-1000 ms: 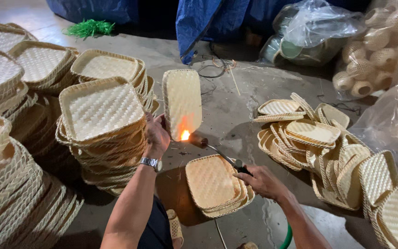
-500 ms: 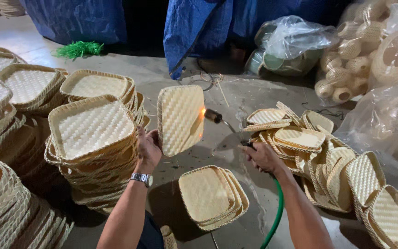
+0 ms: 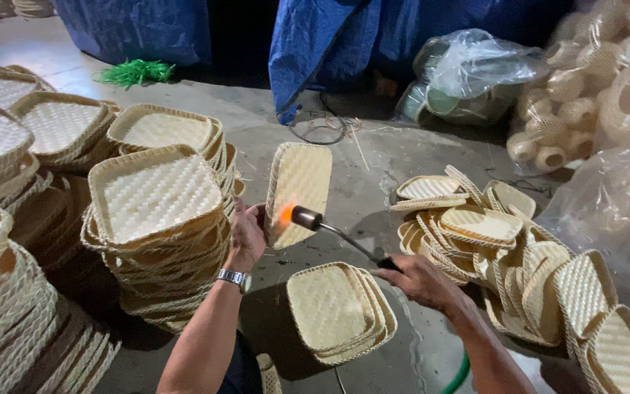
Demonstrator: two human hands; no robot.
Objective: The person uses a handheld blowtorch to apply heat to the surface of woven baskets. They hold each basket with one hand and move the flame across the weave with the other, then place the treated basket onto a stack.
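Tall stacks of woven trays [image 3: 156, 195] stand to the person's left and a loose heap of trays [image 3: 490, 241] lies to the right, with a small pile [image 3: 340, 310] on the floor between the arms; which are already singed cannot be told. The left hand [image 3: 246, 235] grips one tray [image 3: 299, 191] upright by its lower edge, above that small pile, while the right hand [image 3: 419, 279] is closed around a torch [image 3: 329, 227], whose flame licks the tray's lower face, so this one looks to be mid-treatment.

The concrete floor [image 3: 395, 157] carries tall stacks of woven trays [image 3: 158, 226] at left, a small tray pile [image 3: 340, 314] at centre, loose trays [image 3: 505, 248] at right.
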